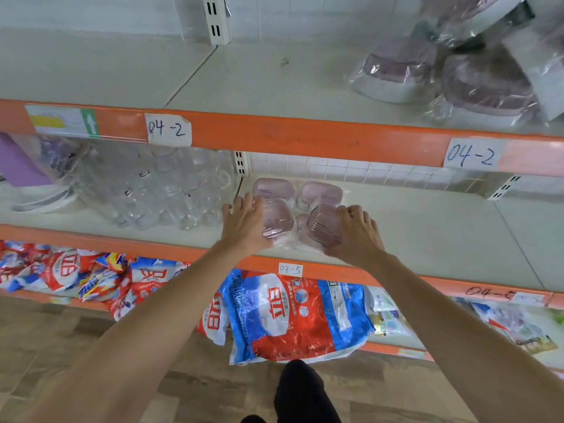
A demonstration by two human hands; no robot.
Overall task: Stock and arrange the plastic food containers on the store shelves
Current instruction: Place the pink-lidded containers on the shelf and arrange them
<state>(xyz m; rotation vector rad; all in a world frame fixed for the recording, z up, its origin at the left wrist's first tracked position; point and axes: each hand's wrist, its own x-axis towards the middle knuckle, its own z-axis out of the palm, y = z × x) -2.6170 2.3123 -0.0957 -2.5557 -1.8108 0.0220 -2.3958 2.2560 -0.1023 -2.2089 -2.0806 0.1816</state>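
On middle shelf (427,227), cream board with orange front edge: pink lidded containers (320,192) clustered near back, against white-tiled wall. Left hand (244,222) flat alongside near-left container (279,219), fingers straight and spread. Right hand (355,232) gripping tilted container (325,225), fingers curled round its side. Clear glassware (152,190) to left. Wrapped pink containers on upper shelf (244,77). Detergent bags (290,315) below, wood-pattern floor (61,331).

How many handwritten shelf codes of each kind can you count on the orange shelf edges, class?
04-2 codes: 2
04-5 codes: 2
Total: 4
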